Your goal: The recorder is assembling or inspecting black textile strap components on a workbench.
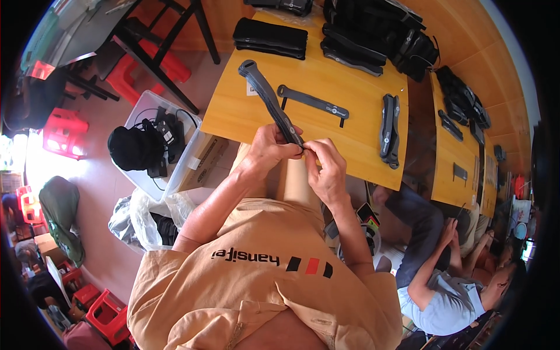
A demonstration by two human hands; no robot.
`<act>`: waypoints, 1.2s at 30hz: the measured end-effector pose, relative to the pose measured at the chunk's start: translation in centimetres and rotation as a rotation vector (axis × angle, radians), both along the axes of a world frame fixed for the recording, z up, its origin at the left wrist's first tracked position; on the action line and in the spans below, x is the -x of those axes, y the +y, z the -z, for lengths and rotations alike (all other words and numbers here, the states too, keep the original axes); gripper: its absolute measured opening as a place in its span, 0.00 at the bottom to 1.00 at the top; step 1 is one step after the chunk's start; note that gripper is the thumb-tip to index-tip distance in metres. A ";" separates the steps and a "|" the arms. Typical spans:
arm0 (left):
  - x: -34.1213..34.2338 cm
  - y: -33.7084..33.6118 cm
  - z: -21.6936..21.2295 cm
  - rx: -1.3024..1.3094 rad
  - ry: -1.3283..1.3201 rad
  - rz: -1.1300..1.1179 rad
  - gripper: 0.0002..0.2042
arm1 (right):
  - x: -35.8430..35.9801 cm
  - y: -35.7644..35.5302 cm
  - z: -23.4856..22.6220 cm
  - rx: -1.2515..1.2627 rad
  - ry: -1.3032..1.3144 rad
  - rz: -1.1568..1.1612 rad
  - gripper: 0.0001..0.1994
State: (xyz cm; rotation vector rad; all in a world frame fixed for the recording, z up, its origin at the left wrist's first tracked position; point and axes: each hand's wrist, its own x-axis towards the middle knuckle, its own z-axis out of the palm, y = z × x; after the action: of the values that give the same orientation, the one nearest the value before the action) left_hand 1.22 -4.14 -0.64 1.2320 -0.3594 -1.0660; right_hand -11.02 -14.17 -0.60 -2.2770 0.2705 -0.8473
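In the head view, the lower end of a long grey strap [265, 93] is gripped in the curled fingers of the left hand [269, 150], while its tip is pinched between the thumb and fingers of the right hand [328, 166]. The strap is held slanting up over the near edge of a yellow table [224, 116]. Beyond the hands, a flat strap [313, 102] is laid, with a strap bundle [389, 131] to its right; at the far side, a black stack [270, 38] is seen.
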 end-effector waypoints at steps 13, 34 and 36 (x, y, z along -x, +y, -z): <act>-0.7 0.2 0.4 0.013 0.019 0.195 0.18 | 0.4 -0.4 -0.8 0.264 0.081 -0.089 0.13; 0.1 1.4 0.0 -0.013 0.208 0.220 0.09 | 0.2 -0.9 -2.7 -0.230 0.039 -0.213 0.15; 0.5 1.2 -0.5 -0.034 0.152 0.235 0.09 | 0.4 -0.8 -2.4 -0.252 0.053 -0.214 0.16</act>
State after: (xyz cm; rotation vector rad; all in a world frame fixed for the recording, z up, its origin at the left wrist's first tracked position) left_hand 0.71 -2.89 -0.14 1.1498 -0.3764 -1.3634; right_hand -11.45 -15.01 1.84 -2.0509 0.1445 -0.6065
